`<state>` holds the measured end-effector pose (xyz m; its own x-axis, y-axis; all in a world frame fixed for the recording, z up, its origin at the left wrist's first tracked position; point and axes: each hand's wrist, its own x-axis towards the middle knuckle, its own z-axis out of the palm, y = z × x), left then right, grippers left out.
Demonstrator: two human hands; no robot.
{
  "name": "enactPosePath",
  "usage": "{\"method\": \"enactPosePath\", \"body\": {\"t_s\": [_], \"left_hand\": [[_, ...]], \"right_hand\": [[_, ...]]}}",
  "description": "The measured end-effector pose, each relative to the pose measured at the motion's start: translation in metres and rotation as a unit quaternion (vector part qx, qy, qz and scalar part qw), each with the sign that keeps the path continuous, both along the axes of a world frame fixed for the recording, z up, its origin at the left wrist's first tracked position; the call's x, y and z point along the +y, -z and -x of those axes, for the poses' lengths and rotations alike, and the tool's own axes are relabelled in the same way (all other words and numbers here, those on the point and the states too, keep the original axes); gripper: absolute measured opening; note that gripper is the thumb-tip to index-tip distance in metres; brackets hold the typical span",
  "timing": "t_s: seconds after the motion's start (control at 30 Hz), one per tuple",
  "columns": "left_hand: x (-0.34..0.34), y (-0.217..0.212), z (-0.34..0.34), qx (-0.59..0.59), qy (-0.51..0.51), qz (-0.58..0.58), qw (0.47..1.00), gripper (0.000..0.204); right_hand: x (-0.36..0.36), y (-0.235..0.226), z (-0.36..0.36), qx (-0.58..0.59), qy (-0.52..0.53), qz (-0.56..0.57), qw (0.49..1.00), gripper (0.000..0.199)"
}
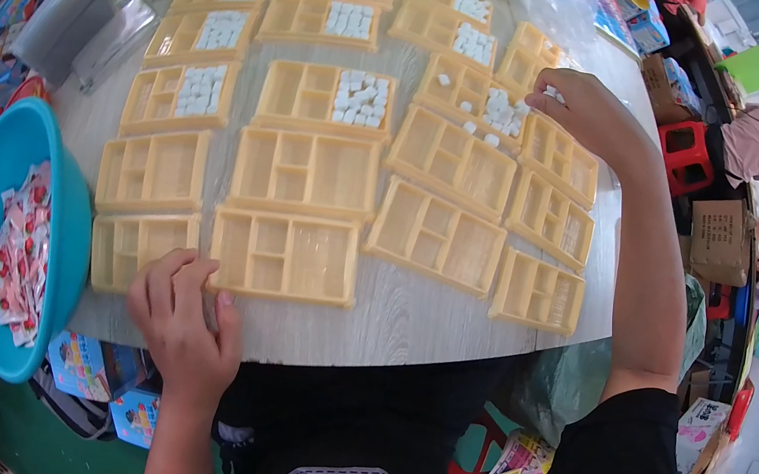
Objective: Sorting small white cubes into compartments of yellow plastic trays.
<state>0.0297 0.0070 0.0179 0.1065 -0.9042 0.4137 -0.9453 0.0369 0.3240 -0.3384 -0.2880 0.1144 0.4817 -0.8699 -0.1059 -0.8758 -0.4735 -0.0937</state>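
While resting on the table (446, 320), left hand (182, 319) loosely curled, empty; right hand (589, 112) seemingly pinching white cubes (554, 93).

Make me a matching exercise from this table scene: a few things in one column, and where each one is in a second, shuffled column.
1. left hand
2. right hand
3. blue basin
4. white cubes

a. far right, over the trays
b. table's left edge, holding red-and-white sachets
c. near table edge, touching an empty tray
d. filling a tray compartment

Pairs: 1-c, 2-a, 3-b, 4-d
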Motion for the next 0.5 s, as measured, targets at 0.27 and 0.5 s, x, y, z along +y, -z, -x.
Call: {"method": "enactPosePath", "body": {"t_s": [0.27,0.5], "left_hand": [[-0.002,-0.005,-0.001,-0.04,0.014,-0.096,0.995,0.05],[0.002,-0.009,0.001,-0.018,-0.018,-0.113,0.993,0.047]], "right_hand": [[-0.053,-0.028,0.028,-0.068,-0.014,0.09,0.993,0.037],[-0.207,-0.013,0.032,-0.037,-0.063,0.062,0.995,0.038]]}}
